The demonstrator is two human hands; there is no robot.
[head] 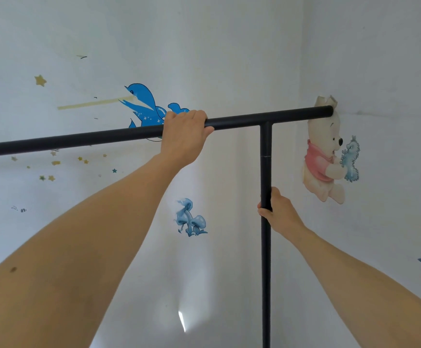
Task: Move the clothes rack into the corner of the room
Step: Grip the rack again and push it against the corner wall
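Note:
The clothes rack [265,259] is a black metal frame with a long horizontal top bar and one upright post joined to it in a T. My left hand [184,136] is wrapped over the top bar, left of the joint. Lower down, my right hand [278,212] grips the upright post. The bar's right end reaches the room corner and sits against the right wall, in front of a bear sticker. No clothes hang on the bar. The rack's base is out of view.
Two pale walls meet in a corner [302,59] just right of the post. Stickers cover them: a blue dolphin [144,101], blue mushrooms [190,218], a bear [327,156], scattered stars [40,80]. The floor is not visible.

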